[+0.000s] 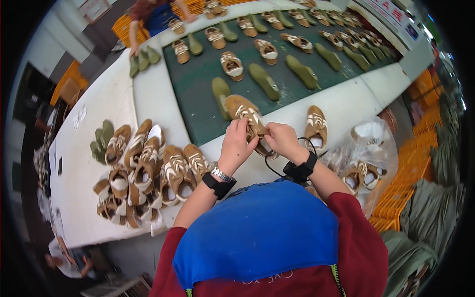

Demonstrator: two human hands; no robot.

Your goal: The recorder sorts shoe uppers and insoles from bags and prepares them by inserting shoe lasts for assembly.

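A tan suede sneaker with cream stripes [242,108] is held up in front of me, toe pointing away, at the near edge of the green belt. My left hand [236,145] grips its left side near the ankle opening. On the other side, the fingers of my right hand [285,142] pinch the collar edge. Both hands partly cover the heel end. A similar sneaker [315,127] lies on the white table ledge to the right of my hand. Just beyond the held one lies a green shoe last [221,96].
A green conveyor belt [198,111] carries rows of sneakers and green lasts. Sneakers [143,168] are heaped on the white table [74,198] at left. At right are a clear plastic bag with shoes [368,148] and orange crates [396,203]. Another person [153,15] handles lasts across the table.
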